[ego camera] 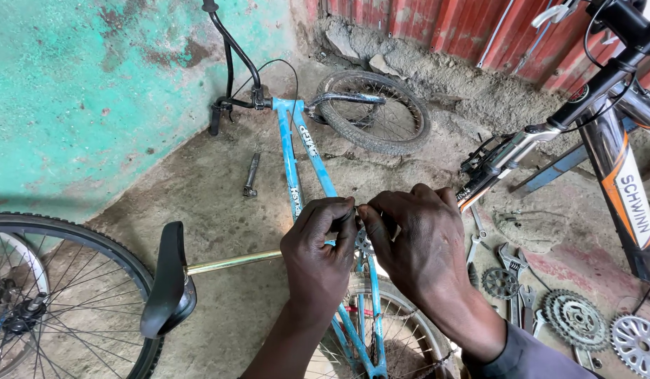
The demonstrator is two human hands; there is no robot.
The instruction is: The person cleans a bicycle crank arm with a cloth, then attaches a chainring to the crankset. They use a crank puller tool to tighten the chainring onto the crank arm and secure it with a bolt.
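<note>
Bike frame [294,151]: blue, lying on the floor, long axis near to far.
Left hand [319,256]: curled shut over the frame.
Right hand [417,242]: just right, fingertips meeting the left's, pinching a small part I cannot make out.
Sprocket [364,241]: between both hands.

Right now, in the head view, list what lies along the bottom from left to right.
Black spoked wheel → black saddle → left hand → right hand → small dark sprocket → larger grey sprocket → silver chainring.
</note>
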